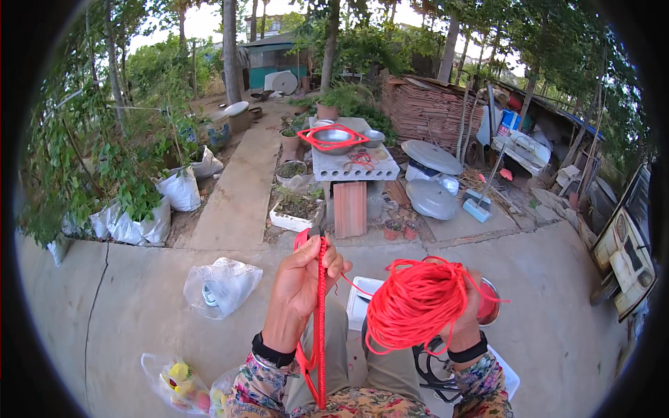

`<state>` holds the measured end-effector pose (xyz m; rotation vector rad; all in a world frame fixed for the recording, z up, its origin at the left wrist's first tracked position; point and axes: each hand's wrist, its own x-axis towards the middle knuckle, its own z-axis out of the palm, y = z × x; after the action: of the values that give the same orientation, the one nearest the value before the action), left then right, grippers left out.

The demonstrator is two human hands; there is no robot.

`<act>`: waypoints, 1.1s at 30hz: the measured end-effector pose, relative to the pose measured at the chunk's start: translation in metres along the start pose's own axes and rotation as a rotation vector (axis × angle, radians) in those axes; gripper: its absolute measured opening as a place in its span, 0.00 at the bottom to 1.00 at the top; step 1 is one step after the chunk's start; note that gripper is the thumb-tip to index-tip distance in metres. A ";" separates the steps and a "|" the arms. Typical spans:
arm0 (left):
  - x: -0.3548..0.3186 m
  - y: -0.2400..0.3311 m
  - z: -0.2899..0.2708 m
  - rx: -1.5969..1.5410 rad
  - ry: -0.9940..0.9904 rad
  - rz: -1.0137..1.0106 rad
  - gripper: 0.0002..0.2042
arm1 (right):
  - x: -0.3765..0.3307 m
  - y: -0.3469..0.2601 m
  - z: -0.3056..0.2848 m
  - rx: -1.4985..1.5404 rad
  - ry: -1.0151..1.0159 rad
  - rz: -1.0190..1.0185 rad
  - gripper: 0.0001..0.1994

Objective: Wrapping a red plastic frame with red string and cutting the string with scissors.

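My left hand (301,289) is raised in front of me, fingers closed on a red braided cord (321,327) that hangs straight down past my wrist to my lap. My right hand (465,317) holds a big loose coil of thin red string (417,303); the coil hides most of its fingers. A single strand runs from the coil across to the braid near my left fingers. Both wrists wear black bands, and my sleeves are floral.
A concrete block table (357,167) stands ahead with metal bowls and a red cord loop (333,137). Clear plastic bags (221,284) lie on the concrete floor at left. White sacks with plants (138,221) line the left; a white box (362,299) sits by my knees.
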<state>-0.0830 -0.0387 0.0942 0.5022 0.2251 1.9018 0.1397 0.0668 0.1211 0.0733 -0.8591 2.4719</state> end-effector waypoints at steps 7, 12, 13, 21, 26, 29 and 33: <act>-0.002 0.016 -0.006 -0.021 0.027 0.026 0.10 | -0.030 -0.019 -0.062 -0.240 -0.003 0.033 0.26; -0.003 0.016 -0.001 0.117 0.041 0.000 0.09 | -0.042 -0.032 -0.067 -0.537 0.003 0.188 0.27; -0.003 0.017 0.004 0.119 0.036 -0.003 0.09 | -0.045 -0.040 -0.070 -0.538 0.003 0.182 0.27; 0.008 0.019 0.066 0.222 0.035 0.021 0.10 | -0.038 -0.085 -0.040 -1.184 -0.125 0.096 0.21; 0.016 0.013 0.096 0.265 -0.097 0.142 0.10 | -0.030 -0.094 -0.024 -1.446 -0.185 -0.040 0.20; 0.017 0.001 0.091 0.319 -0.200 0.219 0.10 | -0.028 -0.091 -0.035 -1.554 -0.170 -0.112 0.18; 0.015 -0.032 0.057 0.259 -0.178 0.143 0.09 | -0.036 -0.080 -0.058 -1.703 -0.083 -0.120 0.17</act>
<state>-0.0350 -0.0168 0.1362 0.8782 0.3271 1.9631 0.2168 0.1376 0.1119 -0.3492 -2.4843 0.9536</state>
